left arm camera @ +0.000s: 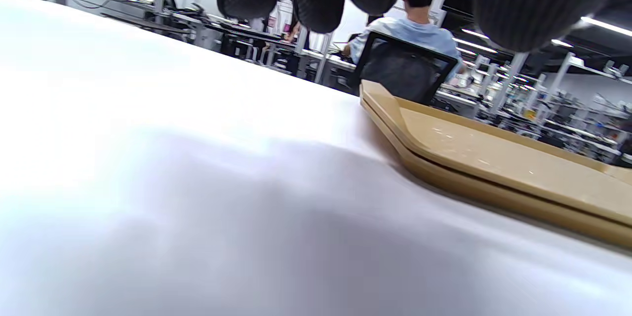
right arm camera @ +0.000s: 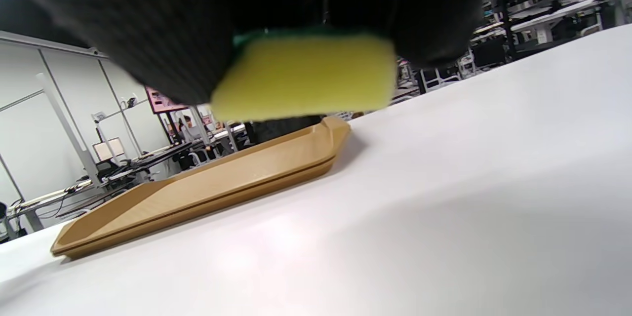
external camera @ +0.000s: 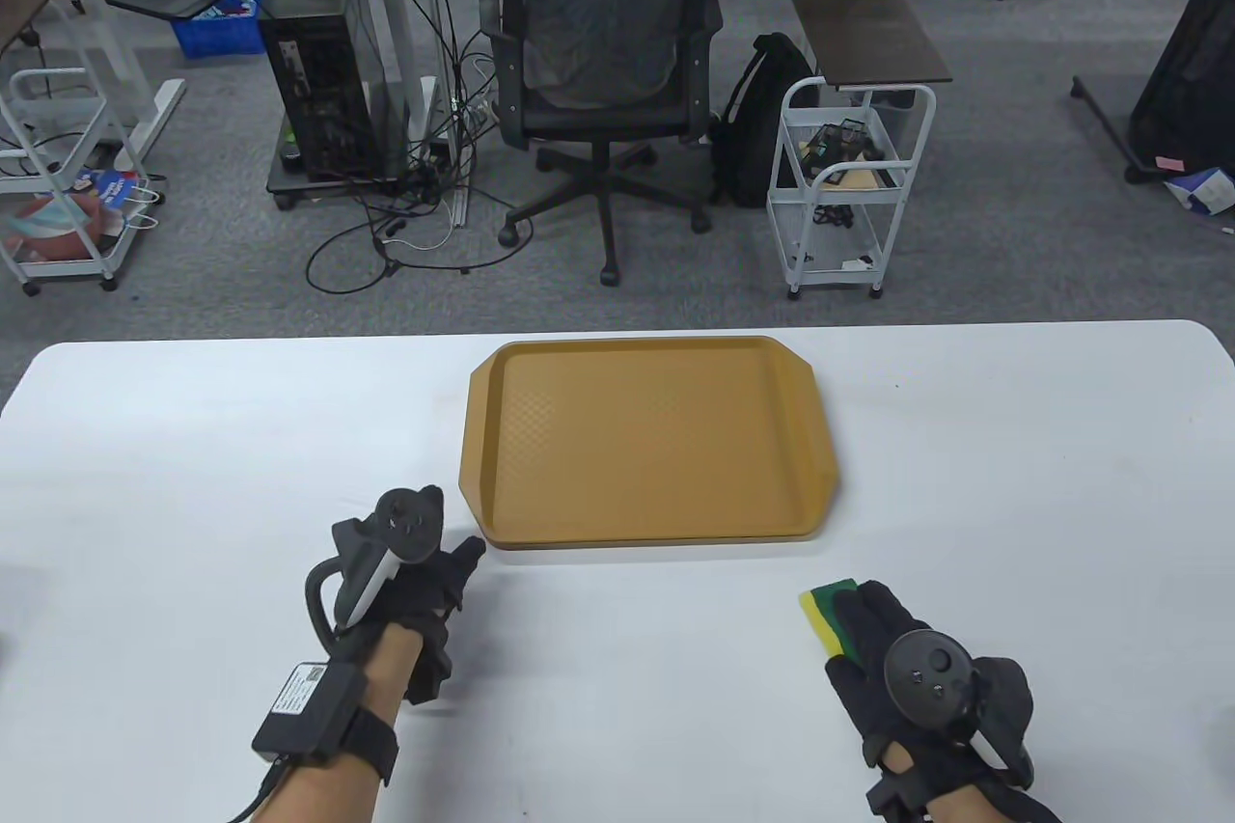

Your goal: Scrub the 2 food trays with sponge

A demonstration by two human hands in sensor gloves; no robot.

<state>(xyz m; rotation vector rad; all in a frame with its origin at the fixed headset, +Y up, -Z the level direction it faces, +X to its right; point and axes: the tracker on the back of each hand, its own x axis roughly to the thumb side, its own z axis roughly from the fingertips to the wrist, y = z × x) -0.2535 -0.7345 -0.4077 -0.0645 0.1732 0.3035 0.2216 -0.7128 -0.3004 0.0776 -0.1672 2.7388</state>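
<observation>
Now, hands and things as they stood:
Trays: two tan plastic food trays [external camera: 651,442] lay stacked — one nested in the other — at the middle of the white tabletop [external camera: 193,437].
Sponge: a yellow sponge with a green scouring face [external camera: 828,616] sat right of the stack's near edge, apart from it.
Right hand: the right hand [external camera: 902,659] gripped that sponge, fingers over its top.
Left hand: the left hand [external camera: 420,582] held nothing — fingers loosely curled, near the stack's near left corner.

We counted two tan rectangular plastic food trays [right arm camera: 197,190] stacked as one pile, one yellow-and-green sponge [external camera: 828,616] under the right fingers [external camera: 868,616], and two black-gloved hands.
</observation>
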